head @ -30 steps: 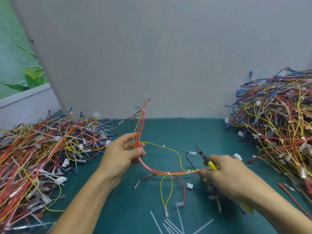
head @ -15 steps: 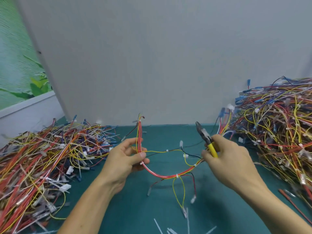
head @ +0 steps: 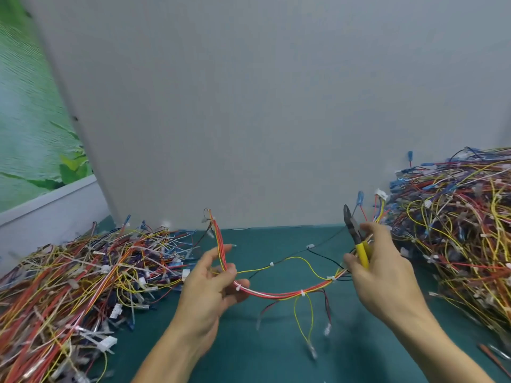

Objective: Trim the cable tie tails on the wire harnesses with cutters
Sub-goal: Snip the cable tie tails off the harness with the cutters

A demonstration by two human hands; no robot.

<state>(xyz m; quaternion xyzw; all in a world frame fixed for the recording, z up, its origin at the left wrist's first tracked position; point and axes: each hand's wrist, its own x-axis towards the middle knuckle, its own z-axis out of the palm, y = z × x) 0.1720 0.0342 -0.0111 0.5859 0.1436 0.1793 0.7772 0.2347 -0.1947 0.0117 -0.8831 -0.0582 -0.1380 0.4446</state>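
Green desk (head: 262, 355): harness (head: 276, 293) now stretched wider; left hand (head: 210, 286) pinches it, right hand (head: 384, 272) grips cutters (head: 356, 239), fingers curled.

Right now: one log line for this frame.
left hand: pinches harness | right hand: grips cutters, blades up | harness: sags between hands | cutters: clear of ties

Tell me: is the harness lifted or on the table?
Lifted: left hand holds the harness, which sags toward the right hand, branches dangling.

I've lifted the wire harness (head: 276, 293) higher off the table; my right hand (head: 387, 275) has carried the cutters (head: 356, 240) up and toward the far right.
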